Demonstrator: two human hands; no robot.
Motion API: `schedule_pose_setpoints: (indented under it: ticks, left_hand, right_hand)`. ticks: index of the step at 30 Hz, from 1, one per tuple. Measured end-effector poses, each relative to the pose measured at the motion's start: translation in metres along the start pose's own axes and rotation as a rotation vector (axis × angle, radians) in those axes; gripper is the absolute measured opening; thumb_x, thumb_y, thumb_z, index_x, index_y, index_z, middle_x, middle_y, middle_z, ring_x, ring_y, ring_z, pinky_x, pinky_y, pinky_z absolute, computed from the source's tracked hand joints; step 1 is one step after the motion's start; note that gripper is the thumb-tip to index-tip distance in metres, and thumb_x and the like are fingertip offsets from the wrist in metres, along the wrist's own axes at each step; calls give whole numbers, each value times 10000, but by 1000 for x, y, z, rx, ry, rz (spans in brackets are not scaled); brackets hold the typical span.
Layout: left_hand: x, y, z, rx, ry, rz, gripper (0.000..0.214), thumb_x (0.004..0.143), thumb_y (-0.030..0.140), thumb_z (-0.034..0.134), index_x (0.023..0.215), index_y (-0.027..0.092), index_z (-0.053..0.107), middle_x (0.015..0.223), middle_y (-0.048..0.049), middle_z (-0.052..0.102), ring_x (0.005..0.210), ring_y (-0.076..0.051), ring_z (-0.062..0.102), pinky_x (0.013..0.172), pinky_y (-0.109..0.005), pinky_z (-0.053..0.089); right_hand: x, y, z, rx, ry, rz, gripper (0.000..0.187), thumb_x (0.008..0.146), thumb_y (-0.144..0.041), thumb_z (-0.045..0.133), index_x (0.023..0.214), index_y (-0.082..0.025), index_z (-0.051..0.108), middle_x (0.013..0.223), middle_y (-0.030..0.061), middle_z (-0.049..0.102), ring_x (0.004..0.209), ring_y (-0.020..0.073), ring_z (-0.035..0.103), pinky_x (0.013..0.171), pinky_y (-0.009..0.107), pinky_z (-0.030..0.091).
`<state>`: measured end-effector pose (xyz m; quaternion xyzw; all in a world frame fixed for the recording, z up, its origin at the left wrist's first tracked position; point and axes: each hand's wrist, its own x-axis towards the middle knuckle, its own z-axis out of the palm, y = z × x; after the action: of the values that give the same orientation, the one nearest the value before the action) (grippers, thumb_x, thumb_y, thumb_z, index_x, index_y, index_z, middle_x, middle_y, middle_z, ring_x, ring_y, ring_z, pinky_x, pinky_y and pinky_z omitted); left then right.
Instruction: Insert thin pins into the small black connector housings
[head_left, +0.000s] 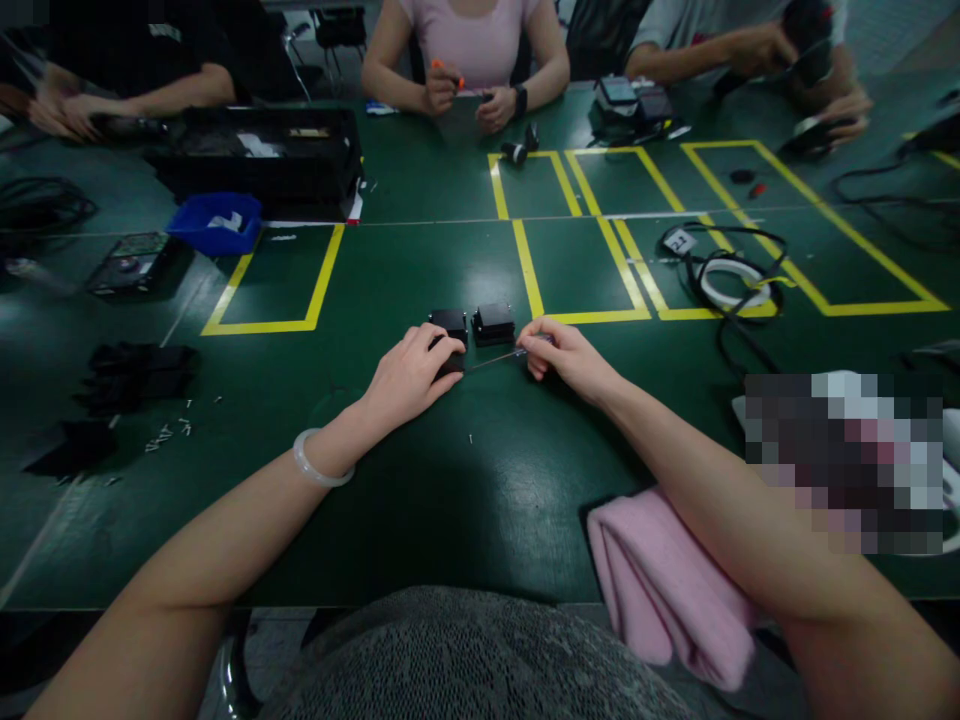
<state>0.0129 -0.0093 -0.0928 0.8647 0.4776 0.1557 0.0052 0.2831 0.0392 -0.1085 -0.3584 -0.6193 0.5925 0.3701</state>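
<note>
My left hand is closed round a small black box-shaped part on the green table, fingers over its top and thumb at its near side. Pinched in my right hand is a thin screwdriver, lying nearly level with its tip pointing left at that part. Whether the tip touches it I cannot tell. Just behind the held part is another black block. A similar black block sits to its right, between my hands. One small screw lies nearer to me.
Several loose screws and black parts lie at the left. Beyond them are a blue bin and a black crate. Coiled cable lies right of yellow tape; a pink cloth hangs over the near edge. Co-workers sit opposite.
</note>
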Motion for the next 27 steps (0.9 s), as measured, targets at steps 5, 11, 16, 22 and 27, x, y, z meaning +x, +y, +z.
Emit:
schedule_pose_setpoints:
  ticks: [5, 11, 16, 22, 27]
  left_hand:
    - [0, 0, 1, 4, 17, 7, 291, 990, 209, 700, 1271, 153, 652, 1296, -166, 658, 1169, -312, 641, 901, -440, 610]
    - [0, 1, 1, 2, 32, 7, 291, 984, 201, 704, 1267, 167, 646, 1287, -153, 661, 1162, -303, 645, 909, -437, 613]
    - [-1, 0, 2, -6, 29, 5, 291, 985, 202, 699, 1268, 171, 640, 1295, -154, 653, 1168, -304, 638, 907, -436, 608]
    - [-1, 0, 2, 7, 36, 18, 301, 990, 206, 697, 1283, 153, 650, 1289, -164, 657, 1157, -306, 644, 893, -426, 609]
    - [-1, 0, 2, 10, 29, 7, 293, 987, 203, 696, 1273, 169, 648, 1284, -152, 659, 1157, -303, 643, 913, -441, 613]
  right_hand:
    - [-1, -2, 1, -66, 11, 26, 320, 1002, -473, 732, 888, -208, 595, 502, -115, 429, 458, 82, 430, 502, 234, 362]
    - [0, -1, 1, -30, 17, 13, 281, 966, -418, 788, 949, -212, 598, 570, -87, 537, 529, 96, 504, 558, 239, 432]
    - [-2, -3, 2, -36, 27, 25, 337, 980, -507, 759, 907, -217, 601, 508, -110, 456, 490, 99, 474, 540, 246, 430]
    - [-1, -3, 2, -16, 22, 4, 366, 921, -507, 812, 925, -205, 605, 532, -108, 482, 496, 94, 489, 551, 249, 430]
    - [-2, -2, 2, -33, 36, 15, 298, 954, -451, 784, 954, -210, 607, 569, -90, 544, 529, 101, 522, 570, 249, 440]
